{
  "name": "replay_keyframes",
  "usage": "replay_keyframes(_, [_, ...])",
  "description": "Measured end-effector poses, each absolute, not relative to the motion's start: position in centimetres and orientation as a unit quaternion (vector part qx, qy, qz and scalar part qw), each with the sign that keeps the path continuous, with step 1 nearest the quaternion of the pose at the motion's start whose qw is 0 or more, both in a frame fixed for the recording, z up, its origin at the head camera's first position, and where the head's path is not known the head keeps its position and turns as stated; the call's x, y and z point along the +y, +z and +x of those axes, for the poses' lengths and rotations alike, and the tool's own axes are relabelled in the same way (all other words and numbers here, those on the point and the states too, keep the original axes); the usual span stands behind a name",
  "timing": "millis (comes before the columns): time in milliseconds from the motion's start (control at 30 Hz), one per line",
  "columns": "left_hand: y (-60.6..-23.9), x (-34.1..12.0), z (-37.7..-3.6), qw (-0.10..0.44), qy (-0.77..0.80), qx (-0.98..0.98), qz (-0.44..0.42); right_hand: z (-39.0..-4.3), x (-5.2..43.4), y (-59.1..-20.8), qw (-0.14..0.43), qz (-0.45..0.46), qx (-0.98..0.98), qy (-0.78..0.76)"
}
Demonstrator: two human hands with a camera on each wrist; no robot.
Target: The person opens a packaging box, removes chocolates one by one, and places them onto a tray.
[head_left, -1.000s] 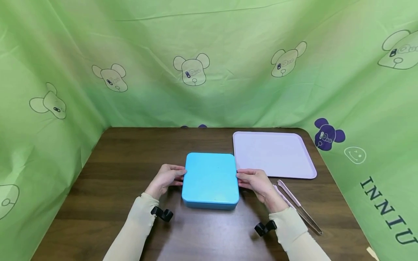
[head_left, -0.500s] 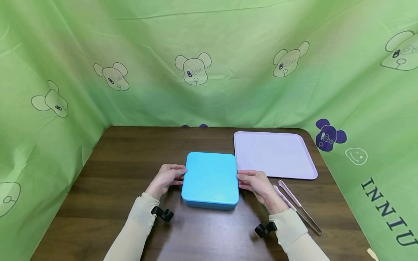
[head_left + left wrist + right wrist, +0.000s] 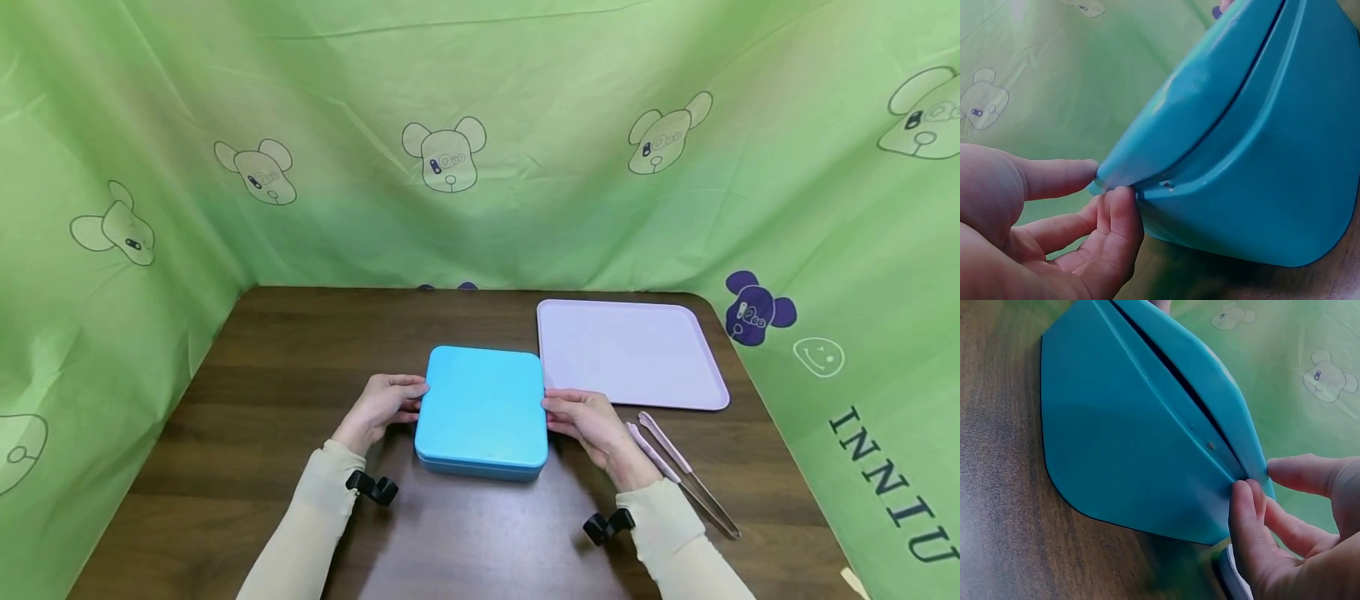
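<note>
Now left hand, right hand pinch blue lid edges.

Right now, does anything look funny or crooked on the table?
Only the blue box: its lid sits lifted off the base, with a dark gap along the edge in the wrist views. The left hand and right hand pinch the lid's sides. The pink tray and tongs lie flat, nothing spilled.
</note>
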State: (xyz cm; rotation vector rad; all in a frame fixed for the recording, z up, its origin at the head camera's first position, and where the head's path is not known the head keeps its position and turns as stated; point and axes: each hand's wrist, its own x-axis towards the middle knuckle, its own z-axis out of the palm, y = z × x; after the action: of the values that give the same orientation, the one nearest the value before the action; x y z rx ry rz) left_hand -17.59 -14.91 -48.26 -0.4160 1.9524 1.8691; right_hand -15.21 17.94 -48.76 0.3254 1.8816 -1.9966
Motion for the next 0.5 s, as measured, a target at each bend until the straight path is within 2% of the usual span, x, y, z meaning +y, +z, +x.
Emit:
replay_keyframes(300, [-48.35,-15.14,-17.33,0.212,0.679,0.687,-0.147,-15.07,17.93,-48.60,0.192,0.114,0.666,-0.712])
replay_keyframes(500, [-48.08,-15.25,-17.56,0.211,0.688,0.681,-0.134,-15.40,18.02,-47.88,0.175,0.098,0.664,-0.720])
